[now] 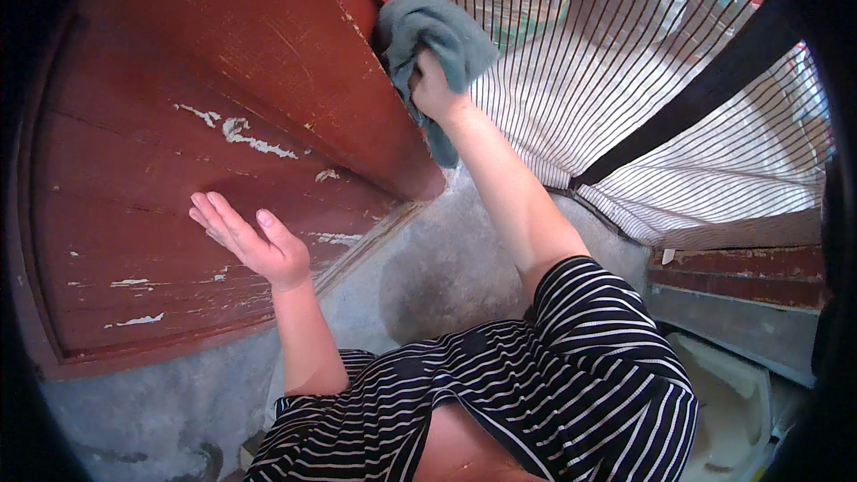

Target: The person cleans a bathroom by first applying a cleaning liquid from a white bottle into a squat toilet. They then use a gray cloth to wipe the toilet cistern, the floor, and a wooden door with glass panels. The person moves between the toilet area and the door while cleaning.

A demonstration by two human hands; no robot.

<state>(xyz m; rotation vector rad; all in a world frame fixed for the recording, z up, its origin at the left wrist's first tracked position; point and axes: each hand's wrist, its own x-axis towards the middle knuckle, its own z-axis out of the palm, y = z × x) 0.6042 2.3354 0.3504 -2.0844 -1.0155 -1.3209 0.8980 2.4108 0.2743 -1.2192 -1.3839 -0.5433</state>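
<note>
A grey-green cloth (462,40) is bunched in my right hand (438,90), which reaches up to the edge of a red-painted wooden door (294,40). The cloth lies against that edge, and one end hangs down below my hand. Some of my right fingers are hidden by the cloth. My left hand (258,241) is empty, with fingers extended and thumb apart, in front of a red wooden panel (134,214) with chipped paint. Whether it touches the panel I cannot tell.
A striped, see-through curtain (535,100) with a dark band (683,97) hangs at the right; wrapped goods show behind it. Concrete floor (455,248) with a darker patch lies below the door. A pale basin-like container (716,402) stands at the lower right.
</note>
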